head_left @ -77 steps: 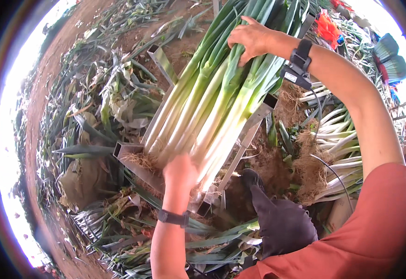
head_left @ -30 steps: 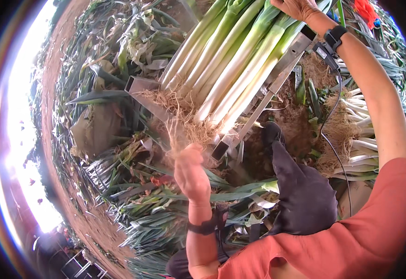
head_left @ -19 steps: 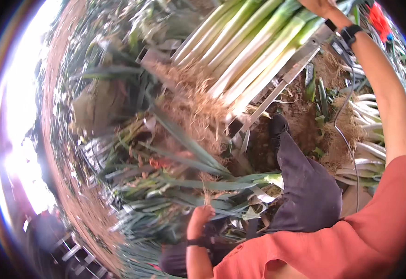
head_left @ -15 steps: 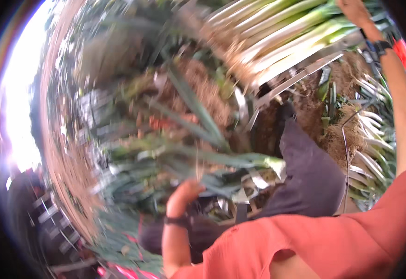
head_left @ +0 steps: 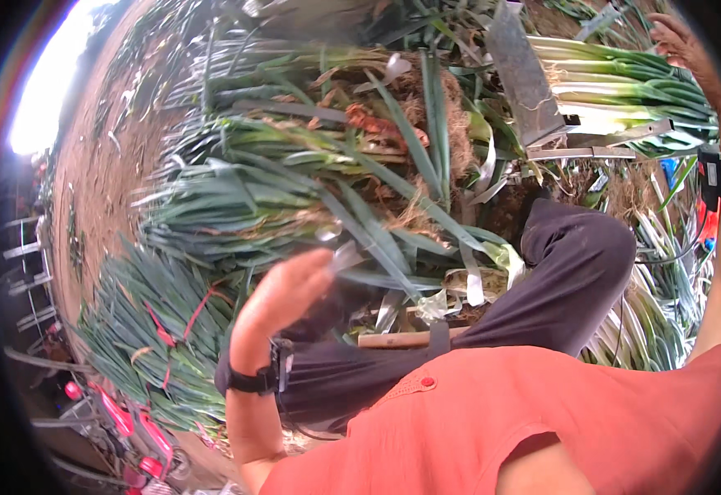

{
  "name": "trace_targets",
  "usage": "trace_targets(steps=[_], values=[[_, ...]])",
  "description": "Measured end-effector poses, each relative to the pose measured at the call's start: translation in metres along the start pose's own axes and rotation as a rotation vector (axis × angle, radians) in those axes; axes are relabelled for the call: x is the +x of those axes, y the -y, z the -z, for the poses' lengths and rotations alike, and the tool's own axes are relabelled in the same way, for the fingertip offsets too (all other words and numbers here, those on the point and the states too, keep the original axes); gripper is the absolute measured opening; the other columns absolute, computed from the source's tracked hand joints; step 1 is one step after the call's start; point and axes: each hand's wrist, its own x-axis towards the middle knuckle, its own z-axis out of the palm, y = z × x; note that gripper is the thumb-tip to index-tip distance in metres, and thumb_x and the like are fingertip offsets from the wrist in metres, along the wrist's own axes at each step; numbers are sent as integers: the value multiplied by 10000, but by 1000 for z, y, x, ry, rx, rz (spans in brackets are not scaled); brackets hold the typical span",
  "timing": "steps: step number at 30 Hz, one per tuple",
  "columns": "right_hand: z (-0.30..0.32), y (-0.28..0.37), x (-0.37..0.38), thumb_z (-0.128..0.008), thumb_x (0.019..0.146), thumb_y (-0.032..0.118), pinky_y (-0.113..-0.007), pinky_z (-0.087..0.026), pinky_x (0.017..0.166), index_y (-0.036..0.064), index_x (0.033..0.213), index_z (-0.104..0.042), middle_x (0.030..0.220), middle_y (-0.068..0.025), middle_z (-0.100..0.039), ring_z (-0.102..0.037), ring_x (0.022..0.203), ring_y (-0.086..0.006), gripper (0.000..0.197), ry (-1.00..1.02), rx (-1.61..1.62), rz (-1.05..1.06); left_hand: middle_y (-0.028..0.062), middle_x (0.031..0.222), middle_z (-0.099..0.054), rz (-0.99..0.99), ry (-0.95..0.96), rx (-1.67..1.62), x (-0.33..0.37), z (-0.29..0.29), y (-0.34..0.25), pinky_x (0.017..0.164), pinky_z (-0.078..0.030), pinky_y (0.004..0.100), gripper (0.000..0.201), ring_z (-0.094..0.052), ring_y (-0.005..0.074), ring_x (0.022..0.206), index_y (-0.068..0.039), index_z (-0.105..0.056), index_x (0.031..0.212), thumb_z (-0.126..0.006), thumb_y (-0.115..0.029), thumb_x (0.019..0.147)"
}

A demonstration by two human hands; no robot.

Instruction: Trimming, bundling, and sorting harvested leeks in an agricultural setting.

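Observation:
My left hand (head_left: 293,289) is in mid-air over the dark leaves in front of my lap, its fingers smeared by motion. A blurred whitish scrap (head_left: 346,254) shows at its fingertips; whether it is held I cannot tell. At the upper right, my right hand (head_left: 684,48) has its fingers apart, close to the green tops of a row of cleaned leeks (head_left: 596,78). Those leeks lie side by side on a metal frame (head_left: 600,153), with their root ends toward an upright metal plate (head_left: 521,74). Before me spreads a heap of untrimmed leeks (head_left: 237,190).
At lower left lies a leek bundle (head_left: 142,330) with a pink-red tie (head_left: 162,330). More white-stemmed leeks (head_left: 637,322) lie right of my bent leg (head_left: 575,247). A pink-and-metal cart or machine (head_left: 134,429) stands at the lower left edge. Bare soil (head_left: 88,198) runs along the left.
The view has swung, and the cleaned leeks now appear farther right. My left hand has moved up and left. My right hand sits a little lower and farther right in the picture.

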Motion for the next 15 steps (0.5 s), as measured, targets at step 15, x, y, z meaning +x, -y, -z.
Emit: trace_targets(steps=[15], values=[[-505, 245, -96, -525, 853, 246, -325, -505, 743, 40, 1048, -586, 956, -136, -629, -613, 829, -215, 290, 1011, 62, 372, 29, 886, -606, -365, -744, -1286, -74, 80, 88, 668, -463, 249, 269, -576, 129, 764, -69, -554, 1065, -529, -261, 879]])
